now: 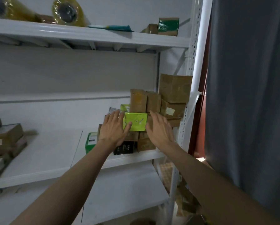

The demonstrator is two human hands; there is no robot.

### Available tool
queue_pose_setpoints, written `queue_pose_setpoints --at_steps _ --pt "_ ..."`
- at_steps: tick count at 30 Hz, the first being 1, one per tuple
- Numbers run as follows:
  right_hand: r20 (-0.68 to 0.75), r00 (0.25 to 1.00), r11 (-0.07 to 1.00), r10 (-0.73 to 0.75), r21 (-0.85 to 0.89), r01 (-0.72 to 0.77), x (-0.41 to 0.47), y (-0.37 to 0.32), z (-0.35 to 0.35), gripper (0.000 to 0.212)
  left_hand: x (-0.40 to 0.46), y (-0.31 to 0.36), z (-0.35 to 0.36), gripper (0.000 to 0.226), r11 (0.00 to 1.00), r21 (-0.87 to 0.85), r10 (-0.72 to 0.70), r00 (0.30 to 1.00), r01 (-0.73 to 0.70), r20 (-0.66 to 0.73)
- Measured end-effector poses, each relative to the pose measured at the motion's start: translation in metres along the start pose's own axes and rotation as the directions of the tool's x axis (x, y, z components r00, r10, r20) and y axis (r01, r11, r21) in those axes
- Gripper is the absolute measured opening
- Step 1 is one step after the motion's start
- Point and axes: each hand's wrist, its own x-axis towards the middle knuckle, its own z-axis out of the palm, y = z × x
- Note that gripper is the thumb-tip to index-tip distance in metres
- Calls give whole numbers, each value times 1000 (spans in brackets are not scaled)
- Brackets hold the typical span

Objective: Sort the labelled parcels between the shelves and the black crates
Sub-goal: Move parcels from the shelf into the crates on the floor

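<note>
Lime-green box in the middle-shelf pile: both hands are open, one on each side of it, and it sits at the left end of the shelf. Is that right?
Not quite. The head view shows the lime-green box in the pile at the right end of the middle shelf, next to the white upright. The rest holds: the left hand and the right hand are open, fingers straight, one on each side of it.

grey curtain hangs right of the hands | two yellow film rolls up-left, well above them | red-brown door frame beside curtain
</note>
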Motion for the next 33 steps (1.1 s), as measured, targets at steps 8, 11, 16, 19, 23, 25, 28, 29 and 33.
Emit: queue_pose_setpoints --at_steps 8,11,16,19,23,25,28,29,33 --pt "29 997 996 -65 -51 67 98 34 15 58 83 0 26 71 996 18 -86 996 86 -4" --pt "19 996 993 -82 -79 83 130 42 24 57 111 -4 34 71 995 41 -90 996 90 8" --pt "35 994 991 -104 -85 107 180 42 43 57 164 -13 46 68 994 30 -106 994 107 -16" --pt "30 995 993 -98 -58 100 207 35 55 57 195 -18 53 68 995 6 -98 994 98 -42" --pt "51 998 999 -19 40 17 240 30 69 54 233 -16 60 67 983 -140 -122 993 121 1" --pt "83 996 993 41 104 -50 252 28 78 53 250 -15 69 70 927 -306 -190 976 214 107" --pt "76 988 959 131 244 -146 264 24 93 53 271 -14 85 71 759 -532 -284 926 376 249" --pt "62 986 946 153 280 -164 266 22 98 52 275 -13 88 67 714 -573 -296 915 402 273" --pt "-60 985 877 164 466 -118 269 17 111 40 277 -21 94 54 504 -743 -326 894 441 309"
